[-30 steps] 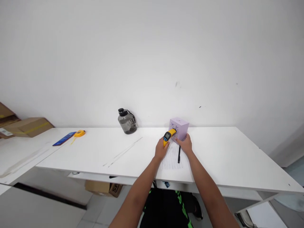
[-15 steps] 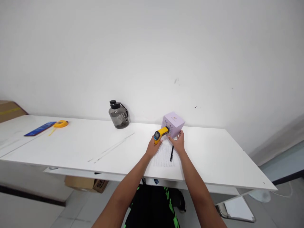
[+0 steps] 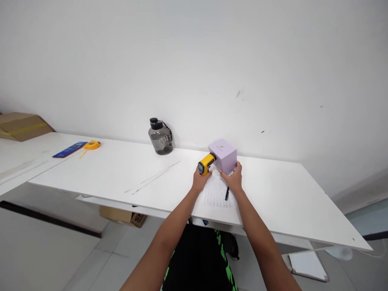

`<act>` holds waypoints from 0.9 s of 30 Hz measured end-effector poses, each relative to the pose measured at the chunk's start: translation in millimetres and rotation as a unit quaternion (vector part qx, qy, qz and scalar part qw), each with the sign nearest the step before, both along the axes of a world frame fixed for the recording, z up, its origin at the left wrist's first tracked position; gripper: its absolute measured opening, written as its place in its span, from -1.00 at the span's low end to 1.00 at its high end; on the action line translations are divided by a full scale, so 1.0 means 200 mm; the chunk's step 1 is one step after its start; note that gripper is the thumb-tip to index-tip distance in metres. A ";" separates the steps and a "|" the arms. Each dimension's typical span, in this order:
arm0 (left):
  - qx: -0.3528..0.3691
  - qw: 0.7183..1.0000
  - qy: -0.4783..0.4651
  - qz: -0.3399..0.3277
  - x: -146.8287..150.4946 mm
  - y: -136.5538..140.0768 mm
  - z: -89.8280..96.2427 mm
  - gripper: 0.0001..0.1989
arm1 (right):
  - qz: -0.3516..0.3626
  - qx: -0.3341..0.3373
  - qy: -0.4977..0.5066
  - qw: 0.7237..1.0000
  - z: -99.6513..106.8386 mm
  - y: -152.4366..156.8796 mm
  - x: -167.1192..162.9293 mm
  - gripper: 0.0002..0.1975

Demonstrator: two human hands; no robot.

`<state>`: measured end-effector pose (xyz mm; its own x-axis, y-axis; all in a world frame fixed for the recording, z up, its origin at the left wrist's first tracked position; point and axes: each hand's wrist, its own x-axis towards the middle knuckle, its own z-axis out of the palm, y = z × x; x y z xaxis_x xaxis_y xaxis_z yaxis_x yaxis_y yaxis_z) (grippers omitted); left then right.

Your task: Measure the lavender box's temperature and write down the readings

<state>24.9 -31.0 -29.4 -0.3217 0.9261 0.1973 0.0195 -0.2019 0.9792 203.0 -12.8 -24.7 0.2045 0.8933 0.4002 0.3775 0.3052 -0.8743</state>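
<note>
Taking the lilac cardboard cube box (image 3: 223,155) as landmark: far left of it lie a blue flat card (image 3: 70,149) and a yellow tape measure (image 3: 91,144), then bare white tabletop (image 3: 121,169) to a smoky grey water jug (image 3: 160,136). The left hand (image 3: 200,180) grips a yellow infrared thermometer gun (image 3: 206,163), nose touching the box's left face. The right hand (image 3: 234,180) clasps the box's near corner. A black pen (image 3: 227,193) lies on a printed paper sheet (image 3: 216,192) just before it; open tabletop runs rightward to the edge.

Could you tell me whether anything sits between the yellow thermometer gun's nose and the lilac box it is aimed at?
Nothing visible does. The left hand holds the thermometer gun with its nose right at the lilac box, which the right hand steadies from the near side.
</note>
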 end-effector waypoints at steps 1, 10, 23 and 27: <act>-0.006 1.000 0.000 0.013 0.00 -0.01 0.00 -0.50 | 0.006 0.004 -0.004 1.000 0.00 -0.01 -0.01 0.01; -0.065 0.996 0.048 0.043 0.02 -0.02 0.03 -0.51 | 0.014 0.015 0.067 0.998 -0.01 0.01 -0.03 0.03; -0.026 0.995 0.081 0.056 0.02 -0.05 0.08 -0.62 | 0.017 0.008 0.058 0.998 -0.01 -0.01 -0.04 0.02; -0.015 0.995 0.087 0.046 0.02 -0.06 0.07 -0.62 | 0.023 0.005 0.067 0.997 0.00 -0.02 -0.04 0.02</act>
